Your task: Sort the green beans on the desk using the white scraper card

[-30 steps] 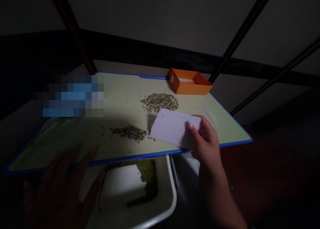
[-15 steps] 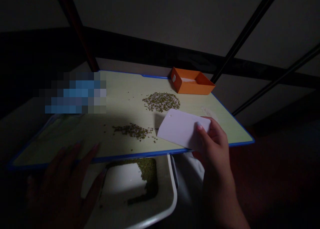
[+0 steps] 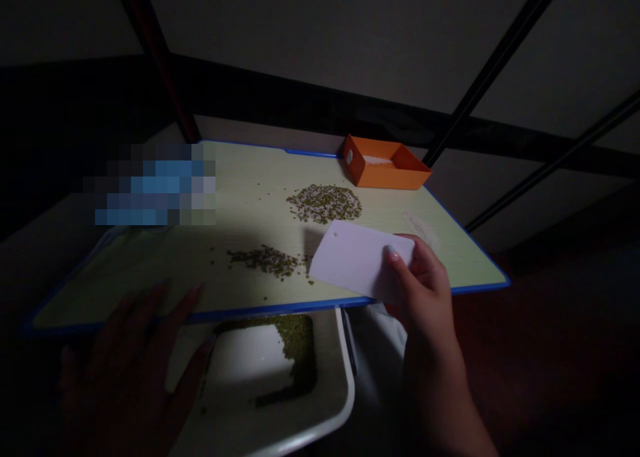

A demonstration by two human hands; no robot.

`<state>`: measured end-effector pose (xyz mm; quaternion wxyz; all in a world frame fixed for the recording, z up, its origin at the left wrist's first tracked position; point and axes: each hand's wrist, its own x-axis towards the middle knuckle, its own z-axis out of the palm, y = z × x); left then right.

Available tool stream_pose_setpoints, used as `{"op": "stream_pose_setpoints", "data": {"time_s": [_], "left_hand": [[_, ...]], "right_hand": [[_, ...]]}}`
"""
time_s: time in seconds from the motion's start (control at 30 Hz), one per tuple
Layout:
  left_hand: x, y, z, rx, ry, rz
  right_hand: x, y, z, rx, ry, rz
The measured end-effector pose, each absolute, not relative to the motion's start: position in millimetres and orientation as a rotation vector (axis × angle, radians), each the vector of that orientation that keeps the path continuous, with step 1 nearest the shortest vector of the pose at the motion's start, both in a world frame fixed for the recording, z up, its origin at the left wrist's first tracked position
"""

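Observation:
My right hand (image 3: pixel 417 284) grips a white rectangular card (image 3: pixel 355 258) by its right end, its long edge resting on the pale green board (image 3: pixel 240 197) with a blue rim. Just left of the card lies a small pile of green beans (image 3: pixel 264 260). A larger bean pile (image 3: pixel 324 204) sits behind the card. My left hand (image 3: pixel 133 357) lies spread in shadow at the board's near left edge, touching the rim of a white tray (image 3: pixel 300 424). The tray sits below the board's front edge and holds green beans (image 3: pixel 297 334) along its far and right sides.
An orange open box (image 3: pixel 384 164) stands at the board's far right corner. A faint white smear (image 3: pixel 423 227) marks the board right of the card. Dark metal bars (image 3: pixel 493 57) cross behind the board. A blurred blue patch covers the board's left part.
The card and my right hand slid right and then a little back left toward the small bean pile. My left hand stayed at the tray's rim.

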<state>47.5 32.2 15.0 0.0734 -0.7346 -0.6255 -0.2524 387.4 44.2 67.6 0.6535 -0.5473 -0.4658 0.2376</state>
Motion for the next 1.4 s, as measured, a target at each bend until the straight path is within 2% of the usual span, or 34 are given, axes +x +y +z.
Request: {"op": "stream_pose_setpoints", "data": {"time_s": [0.8, 1.07, 1.4], "left_hand": [[50, 28, 23, -2.246, -1.911, -0.692], [42, 35, 9, -2.228, -1.881, -0.737], [49, 30, 19, -2.224, -1.94, -0.702]], "right_hand": [[375, 46, 74, -1.281, -1.069, 0.457], [367, 46, 76, -1.204, -1.12, 0.503], [384, 41, 72, -1.229, -1.041, 0.51]]}}
